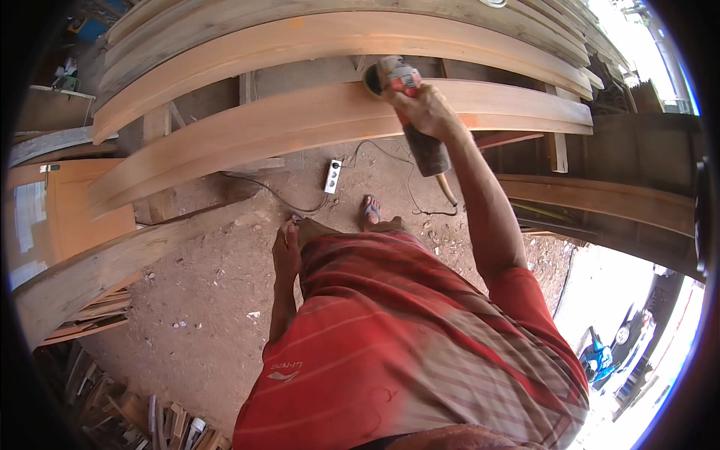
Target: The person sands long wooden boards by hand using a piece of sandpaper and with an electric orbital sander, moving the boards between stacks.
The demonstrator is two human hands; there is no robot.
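Note:
My right hand [429, 112] is wrapped round an angle grinder [426, 150] with a red and dark body. Its disc sits at the upper edge of a long, smooth, pale reddish wooden board [262, 129], just right of the board's middle. Whether the disc presses on the wood cannot be told from here. A cord leaves the grinder's rear end and drops to the ground. Down by my thigh hangs my left hand [286, 251], with nothing seen in it and its fingers loosely stretched out.
Beyond the board lies a second long plank [330, 41], with more stacked timber behind it. A white power strip [333, 176] with cables rests on the dirt floor [202, 292] by my feet. A thick beam [112, 259] crosses at left. Wood offcuts [161, 424] pile up at lower left.

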